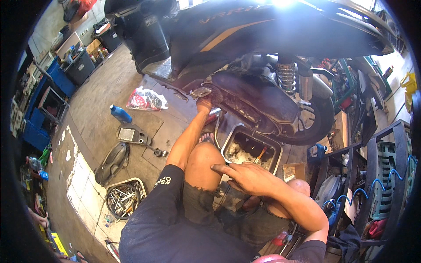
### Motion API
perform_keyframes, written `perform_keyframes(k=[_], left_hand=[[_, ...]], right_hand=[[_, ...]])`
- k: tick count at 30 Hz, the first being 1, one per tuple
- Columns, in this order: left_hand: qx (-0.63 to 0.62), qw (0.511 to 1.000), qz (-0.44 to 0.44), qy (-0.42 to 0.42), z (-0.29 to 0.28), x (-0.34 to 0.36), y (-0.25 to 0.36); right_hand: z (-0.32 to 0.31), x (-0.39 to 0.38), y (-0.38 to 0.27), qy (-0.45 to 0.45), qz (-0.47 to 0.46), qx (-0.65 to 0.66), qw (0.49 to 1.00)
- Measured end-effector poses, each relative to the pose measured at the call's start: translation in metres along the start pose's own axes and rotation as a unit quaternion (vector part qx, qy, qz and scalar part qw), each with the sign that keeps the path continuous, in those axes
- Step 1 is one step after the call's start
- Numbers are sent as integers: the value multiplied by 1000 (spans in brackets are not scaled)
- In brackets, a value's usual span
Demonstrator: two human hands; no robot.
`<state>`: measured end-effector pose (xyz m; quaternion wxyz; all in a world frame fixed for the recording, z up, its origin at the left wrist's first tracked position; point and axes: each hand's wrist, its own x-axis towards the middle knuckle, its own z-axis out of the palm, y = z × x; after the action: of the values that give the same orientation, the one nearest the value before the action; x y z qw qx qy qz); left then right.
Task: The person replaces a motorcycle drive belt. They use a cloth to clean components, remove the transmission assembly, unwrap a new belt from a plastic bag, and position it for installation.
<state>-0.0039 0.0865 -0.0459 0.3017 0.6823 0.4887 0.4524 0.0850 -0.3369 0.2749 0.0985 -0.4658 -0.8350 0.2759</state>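
Note:
My left arm stretches forward to the lower front of the engine side of a dark scooter. My left hand is up against it, beside a shiny flat metal piece; its fingers are mostly hidden, so a hold cannot be made out. My right hand lies across in front of me near my bare knee, index finger stretched toward it and nothing visible in the hand. Beyond the right hand, a metal basin with a brush and pale murky contents stands under the scooter's long engine casing.
To the left lie a plastic bag, a blue bottle, a grey box-shaped part, a black curved cover and a tray of bolts and sockets. A dark tool rack with a blue coiled hose stands close on the right.

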Motion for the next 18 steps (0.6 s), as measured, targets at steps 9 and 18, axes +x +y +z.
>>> perform_keyframes(k=[9, 18], left_hand=[[22, 987, -148, -56, -44, -4, 44], [254, 961, -110, -20, -94, 18, 24]], right_hand=[[-2, 3, -9, -14, -7, 0, 1000], [2, 11, -23, 16, -74, 22, 997]])
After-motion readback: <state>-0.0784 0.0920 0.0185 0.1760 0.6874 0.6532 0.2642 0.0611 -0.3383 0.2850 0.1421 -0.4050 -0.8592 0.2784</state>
